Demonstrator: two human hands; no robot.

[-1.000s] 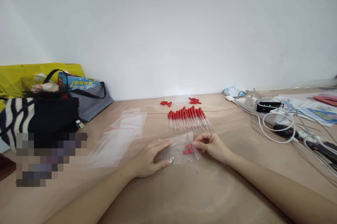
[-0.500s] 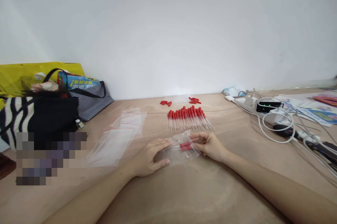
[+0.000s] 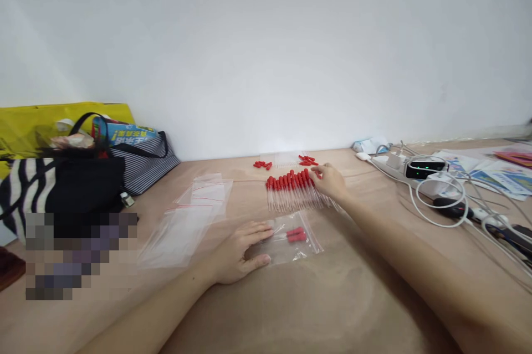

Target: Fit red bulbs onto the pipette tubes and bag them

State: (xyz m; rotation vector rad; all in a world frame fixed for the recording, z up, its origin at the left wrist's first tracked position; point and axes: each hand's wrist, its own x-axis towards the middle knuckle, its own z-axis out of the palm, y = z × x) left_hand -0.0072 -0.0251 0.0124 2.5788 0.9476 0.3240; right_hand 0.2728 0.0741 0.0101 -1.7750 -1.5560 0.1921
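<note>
A clear zip bag [image 3: 293, 254] lies flat in front of me, with red-bulbed droppers [image 3: 296, 234] inside it. My left hand [image 3: 243, 249] rests on the bag's left end, thumb and fingers spread apart. Beyond the bag is a row of several red-bulbed droppers [image 3: 286, 182] with thin clear stems pointing towards me. At the right end of that row, my right hand [image 3: 330, 181] has its fingertips closed at a red bulb; the grip itself is partly hidden.
Clear bags [image 3: 178, 232] are stacked on the left, near a striped bag [image 3: 145, 163] and a black bag [image 3: 91, 193]. Smaller red bulbs [image 3: 262, 165] lie near the wall. A power strip [image 3: 390, 168], cables and papers [image 3: 499, 177] occupy the right.
My right hand has let go of the clear bag and moved forward to the right end of the dropper row. The bag now lies flat; my left hand has stayed on its left end.
</note>
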